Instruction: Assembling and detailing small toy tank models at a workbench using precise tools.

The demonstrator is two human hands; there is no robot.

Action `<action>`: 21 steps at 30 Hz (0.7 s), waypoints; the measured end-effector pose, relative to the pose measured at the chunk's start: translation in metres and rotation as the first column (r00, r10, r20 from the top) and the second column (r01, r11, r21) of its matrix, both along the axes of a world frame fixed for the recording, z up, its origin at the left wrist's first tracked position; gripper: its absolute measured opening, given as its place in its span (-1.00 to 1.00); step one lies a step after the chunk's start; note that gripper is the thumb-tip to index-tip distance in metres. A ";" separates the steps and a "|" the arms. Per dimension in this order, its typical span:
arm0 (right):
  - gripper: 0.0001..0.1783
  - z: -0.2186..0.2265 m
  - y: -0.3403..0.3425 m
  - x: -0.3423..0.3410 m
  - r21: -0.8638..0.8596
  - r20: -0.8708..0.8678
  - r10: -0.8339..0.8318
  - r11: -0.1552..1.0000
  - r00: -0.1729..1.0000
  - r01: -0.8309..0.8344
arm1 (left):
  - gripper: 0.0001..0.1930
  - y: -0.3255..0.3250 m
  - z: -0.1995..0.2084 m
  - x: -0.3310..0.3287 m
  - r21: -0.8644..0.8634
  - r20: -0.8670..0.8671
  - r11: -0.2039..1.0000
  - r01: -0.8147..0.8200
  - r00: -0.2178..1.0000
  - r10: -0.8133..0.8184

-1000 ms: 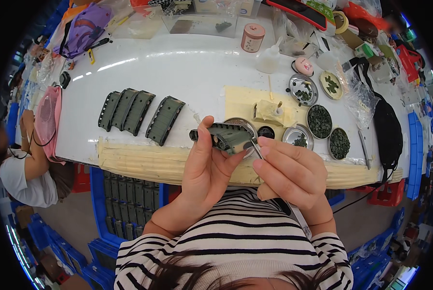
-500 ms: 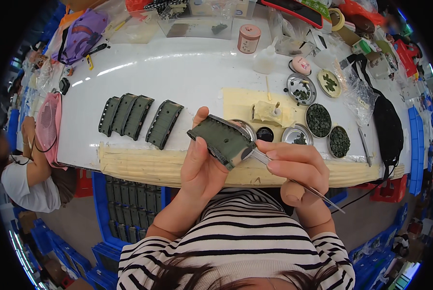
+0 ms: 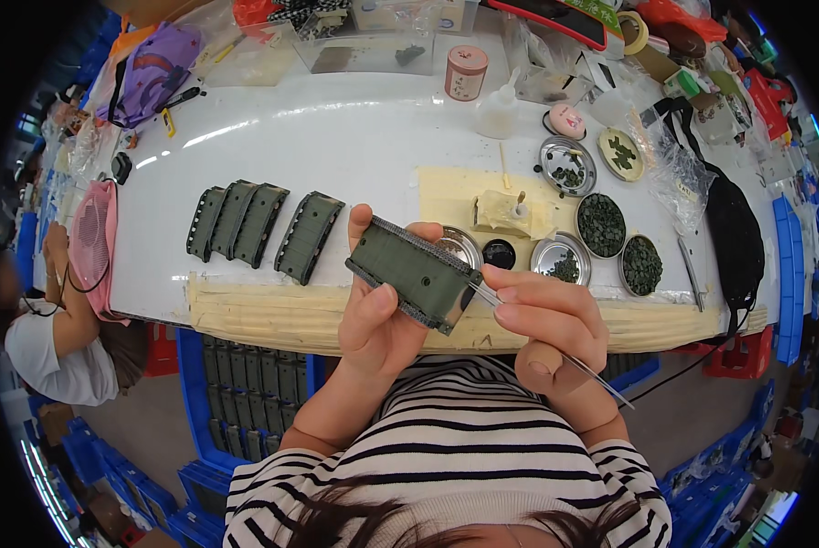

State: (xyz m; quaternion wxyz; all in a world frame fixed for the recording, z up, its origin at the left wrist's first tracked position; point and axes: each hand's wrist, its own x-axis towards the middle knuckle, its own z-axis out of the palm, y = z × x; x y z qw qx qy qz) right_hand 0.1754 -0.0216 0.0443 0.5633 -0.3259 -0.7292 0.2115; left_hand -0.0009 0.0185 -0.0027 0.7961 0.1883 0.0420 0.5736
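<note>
My left hand [image 3: 382, 333] is closed round the edges of a dark green curved model part [image 3: 398, 272] with rows of small teeth along its long sides. The part has a small round hole and a tan-and-black patch near its right end. In my right hand [image 3: 560, 315] is a pair of metal tweezers [image 3: 599, 374], their tips at the part's right edge. Whether the tips grip anything is too small to tell. A tan covering [image 3: 544, 359] wraps one right finger. To the left, a similar green part [image 3: 310, 237] lies beside a group of several more [image 3: 238, 222].
Right of my hands stand a tin of dark green bits [image 3: 601, 224], another such tin [image 3: 642, 265], a metal dish [image 3: 561, 259] and a black pot [image 3: 499, 254]. Behind is a tape-covered block [image 3: 501, 213]. A blue crate [image 3: 190, 384] sits below the table; a co-worker's arm [image 3: 67, 283] is at left.
My left hand has turned the green part so its broad face shows more fully. My right hand has shifted slightly left and down, tweezer tips still at the part's right end.
</note>
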 end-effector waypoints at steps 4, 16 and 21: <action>-0.71 -0.005 0.000 0.000 0.026 0.011 -0.014 1.000 1.000 0.013 | -0.23 -0.001 0.000 0.001 0.021 -0.003 1.000 0.002 1.000 -0.002; -0.73 -0.012 -0.005 -0.007 0.097 0.005 -0.044 0.994 0.999 0.043 | -0.27 -0.006 0.000 0.006 0.098 0.108 0.995 -0.028 0.994 0.017; -0.73 -0.012 -0.005 -0.007 0.104 0.013 -0.048 0.994 0.999 0.046 | -0.27 -0.006 0.000 0.008 0.091 0.120 0.995 -0.030 0.993 0.019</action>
